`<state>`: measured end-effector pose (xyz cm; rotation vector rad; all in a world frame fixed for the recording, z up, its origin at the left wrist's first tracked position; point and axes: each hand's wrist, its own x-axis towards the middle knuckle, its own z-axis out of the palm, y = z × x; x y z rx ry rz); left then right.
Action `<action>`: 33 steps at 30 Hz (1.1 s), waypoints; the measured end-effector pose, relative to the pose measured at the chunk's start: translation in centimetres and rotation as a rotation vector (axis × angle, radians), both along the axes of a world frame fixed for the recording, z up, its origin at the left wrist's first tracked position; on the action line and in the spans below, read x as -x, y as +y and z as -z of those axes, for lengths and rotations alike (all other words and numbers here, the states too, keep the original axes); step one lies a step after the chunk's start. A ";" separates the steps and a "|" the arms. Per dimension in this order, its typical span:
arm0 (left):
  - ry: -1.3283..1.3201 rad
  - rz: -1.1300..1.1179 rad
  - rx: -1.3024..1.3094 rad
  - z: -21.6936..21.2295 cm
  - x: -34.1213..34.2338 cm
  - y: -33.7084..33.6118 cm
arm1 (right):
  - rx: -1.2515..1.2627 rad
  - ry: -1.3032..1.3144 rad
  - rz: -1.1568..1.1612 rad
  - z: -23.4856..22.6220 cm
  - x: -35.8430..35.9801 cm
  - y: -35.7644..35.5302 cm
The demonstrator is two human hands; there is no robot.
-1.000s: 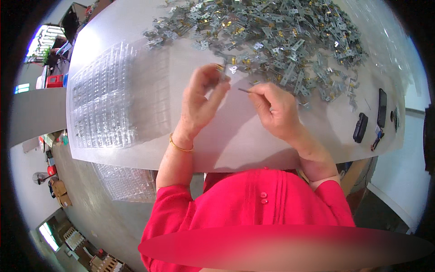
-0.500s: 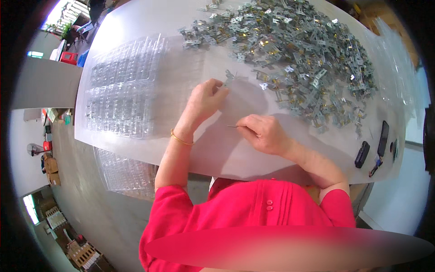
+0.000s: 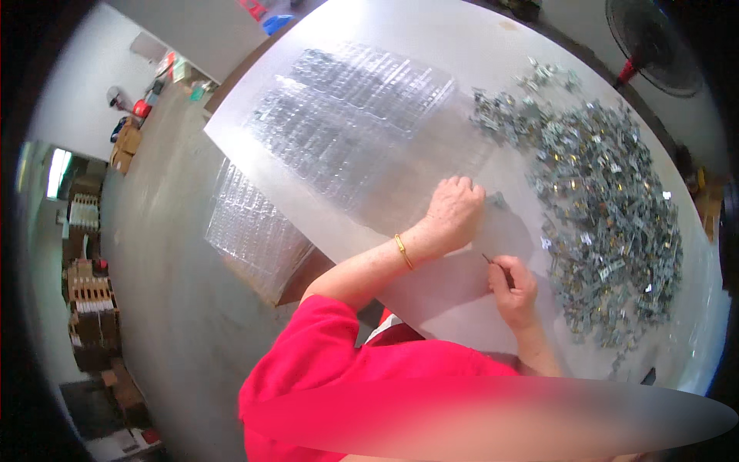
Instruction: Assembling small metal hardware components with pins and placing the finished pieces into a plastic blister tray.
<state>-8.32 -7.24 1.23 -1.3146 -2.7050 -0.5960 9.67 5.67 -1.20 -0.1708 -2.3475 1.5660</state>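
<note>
My left hand (image 3: 456, 214), with a gold bangle at its wrist, is over the table between the trays and the heap. Its fingers are curled, and a small grey metal part (image 3: 495, 200) shows right at their tips; the grip itself is partly hidden. Nearer to me, my right hand (image 3: 513, 291) is closed around a thin, dark, rod-like tool (image 3: 487, 259), whose tip points toward the left hand. To the right spreads a large heap of small metal parts (image 3: 608, 208), grey with some yellowish bits. Clear plastic trays (image 3: 339, 123) with rows of pockets lie at the left; grey parts appear to fill some pockets.
The white-topped table (image 3: 419, 296) has its left edge beside more clear trays (image 3: 250, 223) stacked lower down. A fan (image 3: 650, 46) stands beyond the far right edge. Shelves and cartons (image 3: 92, 285) line the left wall. A dark object (image 3: 649, 376) lies at the near right.
My view has swung left, so the table appears rotated and shifted right. The left hand has turned with its knuckles upward. The right hand still holds the thin tool.
</note>
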 end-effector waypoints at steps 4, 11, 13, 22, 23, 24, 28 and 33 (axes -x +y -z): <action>-0.037 -0.012 -0.044 -2.0 0.2 -1.9 | 0.018 -0.025 0.010 -0.3 0.2 -0.2; 0.202 -0.355 -0.230 -9.9 9.0 -10.5 | 0.007 0.023 -0.001 0.2 0.4 0.3; 0.247 -0.445 -0.226 -10.2 13.2 -14.1 | 0.053 0.014 0.010 0.5 0.4 0.3; 0.130 -0.763 0.051 -7.4 23.3 -25.6 | -0.057 0.014 -0.027 0.2 0.6 0.2; 0.131 -0.765 0.051 -7.0 23.7 -26.2 | -0.056 0.014 -0.029 0.0 0.8 0.1; 0.082 -0.777 0.081 -6.8 24.0 -26.2 | -0.072 0.028 -0.024 -0.2 0.8 0.0; 0.032 -0.774 0.149 -6.1 24.6 -26.3 | -0.105 0.045 -0.011 -0.4 1.0 -0.2; 0.052 -0.783 0.256 -5.7 24.8 -26.4 | -0.150 0.052 -0.011 -0.8 1.0 -0.3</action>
